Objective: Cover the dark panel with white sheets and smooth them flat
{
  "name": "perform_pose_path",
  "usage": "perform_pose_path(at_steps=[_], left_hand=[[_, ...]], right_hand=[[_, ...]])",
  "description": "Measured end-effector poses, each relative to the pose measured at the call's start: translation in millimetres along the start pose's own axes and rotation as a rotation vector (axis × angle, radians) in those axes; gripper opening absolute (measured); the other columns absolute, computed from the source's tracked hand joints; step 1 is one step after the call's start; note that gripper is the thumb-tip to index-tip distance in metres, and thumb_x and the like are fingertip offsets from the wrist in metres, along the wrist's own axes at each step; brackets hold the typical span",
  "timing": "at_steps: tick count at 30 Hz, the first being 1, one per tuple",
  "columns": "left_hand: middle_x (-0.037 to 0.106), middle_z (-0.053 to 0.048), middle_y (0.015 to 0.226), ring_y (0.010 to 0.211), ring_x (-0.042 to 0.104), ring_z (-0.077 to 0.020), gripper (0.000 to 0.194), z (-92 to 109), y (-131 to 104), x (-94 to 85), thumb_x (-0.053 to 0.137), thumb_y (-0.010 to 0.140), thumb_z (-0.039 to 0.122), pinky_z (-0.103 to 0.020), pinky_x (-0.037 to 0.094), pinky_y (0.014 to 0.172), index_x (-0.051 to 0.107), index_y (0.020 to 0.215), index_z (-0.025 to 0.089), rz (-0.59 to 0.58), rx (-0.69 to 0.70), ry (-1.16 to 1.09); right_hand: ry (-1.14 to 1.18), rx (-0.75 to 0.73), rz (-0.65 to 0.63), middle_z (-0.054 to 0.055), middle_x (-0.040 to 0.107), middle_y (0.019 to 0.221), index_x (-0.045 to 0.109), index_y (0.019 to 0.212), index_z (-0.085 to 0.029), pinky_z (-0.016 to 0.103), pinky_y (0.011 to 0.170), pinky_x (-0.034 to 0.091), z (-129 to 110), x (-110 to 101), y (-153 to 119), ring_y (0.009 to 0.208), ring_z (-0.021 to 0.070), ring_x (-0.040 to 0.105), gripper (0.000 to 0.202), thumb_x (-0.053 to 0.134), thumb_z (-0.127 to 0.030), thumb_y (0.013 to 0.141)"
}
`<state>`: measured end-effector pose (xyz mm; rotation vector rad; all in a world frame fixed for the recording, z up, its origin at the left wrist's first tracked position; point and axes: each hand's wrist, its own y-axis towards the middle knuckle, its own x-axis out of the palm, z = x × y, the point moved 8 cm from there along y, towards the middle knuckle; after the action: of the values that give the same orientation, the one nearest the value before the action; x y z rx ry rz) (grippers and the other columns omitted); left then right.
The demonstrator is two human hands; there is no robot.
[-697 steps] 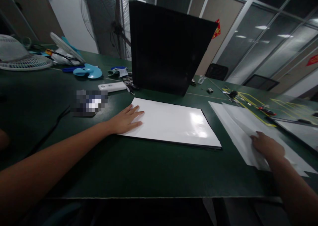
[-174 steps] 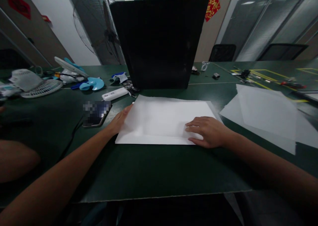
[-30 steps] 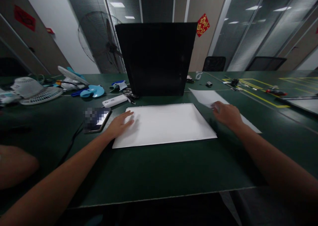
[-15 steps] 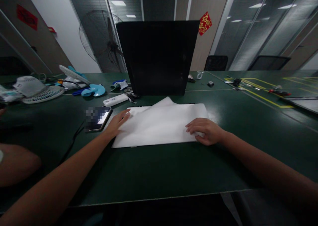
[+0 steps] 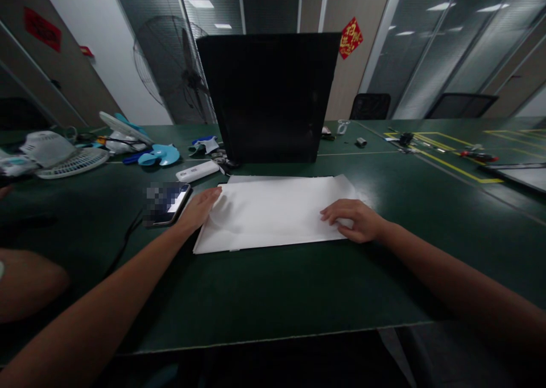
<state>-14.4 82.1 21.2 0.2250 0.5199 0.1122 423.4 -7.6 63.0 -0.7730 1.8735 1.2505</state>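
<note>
White sheets [image 5: 273,214] lie on the green table in front of me, over something flat whose thin dark edge shows at the back. My left hand [image 5: 199,209] rests along their left edge, fingers stretched out and thumb side up, touching the sheet; it is open. On the right part of the sheets lies my right hand [image 5: 352,220], its fingers spread and lightly bent with the tips on the surface, also open. The top sheet has a slight ripple near my left hand.
Behind the sheets stands a large black panel [image 5: 268,98]. Left of them are a phone [image 5: 168,204] and a white power bank-like bar [image 5: 197,171]. Fan parts [image 5: 72,161] and blue blades [image 5: 160,155] lie further left, near another person's arm [image 5: 29,285].
The raised fold at the back of the top sheet has gone down, and the sheet now lies flatter. My right hand has shifted slightly up; my left hand stays at the left edge.
</note>
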Motion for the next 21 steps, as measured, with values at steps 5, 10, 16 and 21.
perform_pose_path(at_steps=[5,10,16,21], left_hand=[[0.067,-0.017,0.143,0.133,0.064,-0.0329,0.072,-3,3,-4.4,0.042,0.091,0.068,-0.05,0.045,0.118,0.072,0.127,0.012,0.004,-0.02,-0.102],[0.069,-0.014,0.142,0.135,0.061,-0.0345,0.063,-7,5,-1.6,0.058,0.085,0.066,-0.048,0.043,0.119,0.075,0.122,0.017,-0.018,-0.036,0.085],[0.062,-0.009,0.151,0.139,0.057,-0.0361,0.061,-2,-5,10.9,0.066,0.083,0.047,-0.051,0.038,0.122,0.068,0.14,0.022,-0.099,0.061,0.425],[0.05,-0.01,0.162,0.149,0.049,-0.0295,0.061,5,-12,22.9,0.051,0.089,0.035,-0.045,0.031,0.128,0.06,0.147,0.018,-0.171,0.234,0.591]], right_hand=[[0.004,0.008,0.058,0.008,0.076,0.116,0.067,0.108,-0.021,0.043,0.094,0.058,-2,-7,-2,0.115,0.0254,0.071,0.031,0.057,-0.012,0.081],[0.006,0.035,0.009,0.008,0.076,0.116,0.067,0.108,-0.021,0.042,0.093,0.058,2,-2,-3,0.112,0.0247,0.072,0.031,0.058,-0.012,0.08],[0.024,0.019,-0.054,0.009,0.076,0.118,0.067,0.11,-0.021,0.041,0.093,0.058,-6,5,3,0.107,0.0233,0.073,0.024,0.062,-0.023,0.087],[0.074,0.014,-0.097,0.009,0.076,0.118,0.069,0.115,-0.021,0.04,0.094,0.058,-10,6,6,0.108,0.023,0.073,0.025,0.067,-0.032,0.092]])
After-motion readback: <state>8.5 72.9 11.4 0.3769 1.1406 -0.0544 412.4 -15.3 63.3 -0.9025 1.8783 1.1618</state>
